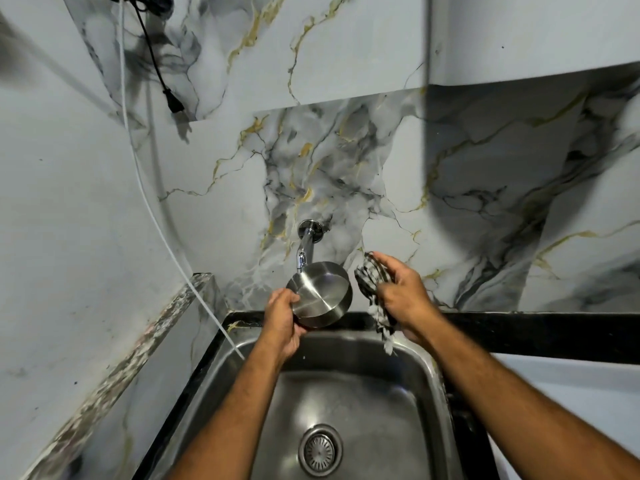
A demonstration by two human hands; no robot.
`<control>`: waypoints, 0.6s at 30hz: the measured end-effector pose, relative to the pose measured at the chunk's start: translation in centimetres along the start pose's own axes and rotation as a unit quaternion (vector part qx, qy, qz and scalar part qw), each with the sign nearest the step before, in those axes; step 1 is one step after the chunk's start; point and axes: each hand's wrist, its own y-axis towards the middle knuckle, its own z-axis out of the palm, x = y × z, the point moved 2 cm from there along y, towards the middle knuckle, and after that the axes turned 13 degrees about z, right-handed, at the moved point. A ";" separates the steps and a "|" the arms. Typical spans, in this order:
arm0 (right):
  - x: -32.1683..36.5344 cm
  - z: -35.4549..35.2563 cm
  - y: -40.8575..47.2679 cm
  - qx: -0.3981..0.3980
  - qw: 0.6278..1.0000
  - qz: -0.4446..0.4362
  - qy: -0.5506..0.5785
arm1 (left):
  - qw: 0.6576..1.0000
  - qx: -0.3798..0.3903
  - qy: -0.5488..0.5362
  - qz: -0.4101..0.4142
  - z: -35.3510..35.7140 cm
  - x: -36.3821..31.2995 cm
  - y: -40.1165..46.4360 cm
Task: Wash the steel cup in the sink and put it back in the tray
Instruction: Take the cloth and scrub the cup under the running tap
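Note:
My left hand (282, 323) grips the rim of a shallow brushed steel cup (323, 294), held tilted with its flat bottom facing me, just under the tap spout (303, 259). To its right, my right hand (403, 294) is closed on a black-and-white patterned cloth (370, 282), whose tail hangs down over the back rim of the steel sink (415, 375). Both hands hover above the sink's far edge. No water stream is visible from the tap. The tray is out of view.
A drain strainer (320, 450) sits in the sink bottom. A black counter edge (519, 332) runs right of the sink. A white cord (162, 233) trails down the left wall to the sink corner; a black plug (175, 103) hangs above. Marble-patterned wall behind.

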 end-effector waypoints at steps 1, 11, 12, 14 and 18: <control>-0.9 0.1 -0.2 -0.005 1.000 -0.012 -0.025 | 0.999 0.002 0.042 0.010 0.1 -0.3 0.2; -4.1 2.8 -2.3 0.081 0.979 -0.150 -0.112 | 0.902 0.272 0.332 -0.049 -1.1 -2.2 0.4; -4.0 2.7 -2.1 0.112 0.979 -0.137 -0.102 | 0.892 0.301 0.333 -0.051 -0.9 -2.0 0.1; -3.8 2.2 -1.9 0.123 0.981 -0.124 -0.090 | 0.899 0.292 0.323 -0.044 -0.7 -1.9 -0.2; -4.4 1.2 -3.0 0.095 0.980 -0.150 -0.090 | 0.930 0.160 0.332 0.010 -1.3 -1.7 0.2</control>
